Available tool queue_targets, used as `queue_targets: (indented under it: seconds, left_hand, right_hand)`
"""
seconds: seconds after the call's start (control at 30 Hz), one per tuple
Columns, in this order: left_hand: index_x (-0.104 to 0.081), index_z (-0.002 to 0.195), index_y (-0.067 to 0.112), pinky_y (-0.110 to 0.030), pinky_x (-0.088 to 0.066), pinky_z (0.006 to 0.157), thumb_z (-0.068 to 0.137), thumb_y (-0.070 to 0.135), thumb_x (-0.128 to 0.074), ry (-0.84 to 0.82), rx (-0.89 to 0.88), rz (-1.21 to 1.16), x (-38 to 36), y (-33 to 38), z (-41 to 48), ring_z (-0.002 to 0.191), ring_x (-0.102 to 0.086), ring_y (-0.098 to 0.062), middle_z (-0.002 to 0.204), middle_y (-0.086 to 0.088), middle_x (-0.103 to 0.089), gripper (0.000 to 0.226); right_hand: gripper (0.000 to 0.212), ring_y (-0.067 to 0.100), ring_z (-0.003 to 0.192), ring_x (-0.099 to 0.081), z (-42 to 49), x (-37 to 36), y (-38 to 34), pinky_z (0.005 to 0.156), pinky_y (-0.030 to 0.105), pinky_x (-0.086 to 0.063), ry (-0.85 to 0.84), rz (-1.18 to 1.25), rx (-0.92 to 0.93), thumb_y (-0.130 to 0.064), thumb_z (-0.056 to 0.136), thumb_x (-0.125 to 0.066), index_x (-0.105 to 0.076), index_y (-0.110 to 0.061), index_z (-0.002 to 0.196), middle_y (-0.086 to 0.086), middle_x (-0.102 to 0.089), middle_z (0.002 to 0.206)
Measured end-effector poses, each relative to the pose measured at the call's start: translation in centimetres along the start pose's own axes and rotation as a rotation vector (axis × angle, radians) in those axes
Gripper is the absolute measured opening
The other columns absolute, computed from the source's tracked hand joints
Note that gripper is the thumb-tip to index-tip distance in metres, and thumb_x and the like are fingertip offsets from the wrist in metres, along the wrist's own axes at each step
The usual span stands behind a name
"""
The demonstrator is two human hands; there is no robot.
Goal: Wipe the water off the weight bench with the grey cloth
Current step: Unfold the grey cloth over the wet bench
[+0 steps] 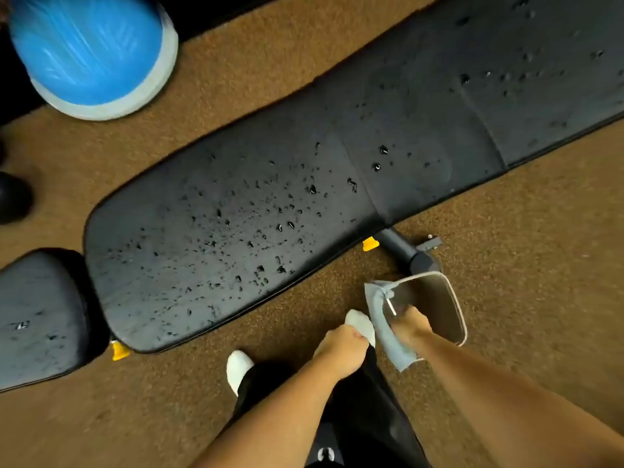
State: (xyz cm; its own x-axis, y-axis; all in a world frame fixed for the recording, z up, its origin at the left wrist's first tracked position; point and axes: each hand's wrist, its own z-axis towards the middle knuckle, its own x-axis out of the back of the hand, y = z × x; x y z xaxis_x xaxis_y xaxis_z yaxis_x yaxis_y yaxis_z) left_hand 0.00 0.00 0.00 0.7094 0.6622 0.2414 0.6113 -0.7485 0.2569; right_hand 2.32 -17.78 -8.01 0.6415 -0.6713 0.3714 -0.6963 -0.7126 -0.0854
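Grey cloth (378,309) hangs over the rim of the beige rectangular bin (435,298) on the floor, beside the wet black padded surface (236,197). Right grip (410,324) inside the bin, grasp indeterminate. Left grip (344,346) clenched, empty.

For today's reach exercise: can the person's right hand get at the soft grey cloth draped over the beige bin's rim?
Probably yes. The right hand is already beside the soft grey cloth at the rim of the beige rectangular bin. Nothing lies between them, though its fingers are hidden.

Water drops (280,228) on weight bench (422,106), cloth (388,336) over container (456,298) rim before it (bin (87,49) beyond, left)
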Motion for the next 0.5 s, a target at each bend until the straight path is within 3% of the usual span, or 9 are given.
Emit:
queue_targets:
  seconds: [0.1,0.2,0.3,0.43,0.5]
  left_hand:
    - [-0.067,0.101,0.015,-0.035,-0.046,0.069,0.093,0.039,-0.045,0.002,-0.021,-0.020,-0.5,-0.2,1.8,0.079,-0.059,-0.020,0.091,-0.005,-0.066,0.034]
    - [-0.070,0.100,0.026,-0.033,-0.051,0.072,0.091,0.041,-0.047,-0.010,-0.005,-0.084,-0.8,-1.3,3.1,0.086,-0.065,-0.017,0.095,0.004,-0.070,0.029]
    - [-0.071,0.100,0.029,-0.037,-0.056,0.086,0.091,0.041,-0.049,-0.007,0.008,-0.125,-0.6,-2.8,4.1,0.092,-0.067,-0.016,0.097,0.007,-0.072,0.027]
    - [-0.071,0.101,0.030,-0.036,-0.054,0.091,0.093,0.040,-0.049,-0.011,0.009,-0.118,-0.6,-4.9,4.3,0.096,-0.066,-0.015,0.100,0.007,-0.072,0.025]
    - [-0.071,0.105,0.030,-0.035,-0.054,0.092,0.094,0.040,-0.048,-0.008,0.013,-0.110,-0.3,-5.3,4.1,0.099,-0.066,-0.014,0.104,0.007,-0.072,0.027]
  right_hand:
    - [0.056,0.029,0.108,-0.063,2.7,-2.1,0.2,0.081,0.030,-0.045,-0.059,0.064,-0.007,-0.041,0.099,-0.060,-0.052,-0.008,0.143,0.011,-0.065,0.122]
    - [0.064,0.032,0.118,-0.061,4.5,-4.3,0.2,0.088,0.032,-0.047,-0.085,0.092,-0.009,-0.044,0.097,-0.063,-0.046,-0.007,0.146,0.015,-0.062,0.132]
    - [0.053,0.037,0.120,-0.060,5.6,-5.6,1.0,0.093,0.035,-0.049,0.021,0.048,-0.002,-0.038,0.098,-0.063,-0.055,-0.004,0.137,0.019,-0.065,0.130]
    - [0.036,0.037,0.101,-0.068,5.9,-6.6,2.4,0.075,0.032,-0.049,0.132,-0.011,0.060,-0.032,0.093,-0.068,-0.069,-0.001,0.110,0.019,-0.073,0.106]
    - [0.026,0.038,0.097,-0.068,5.0,-6.2,2.3,0.073,0.033,-0.048,0.183,0.003,0.082,-0.026,0.093,-0.067,-0.070,0.000,0.098,0.018,-0.072,0.099]
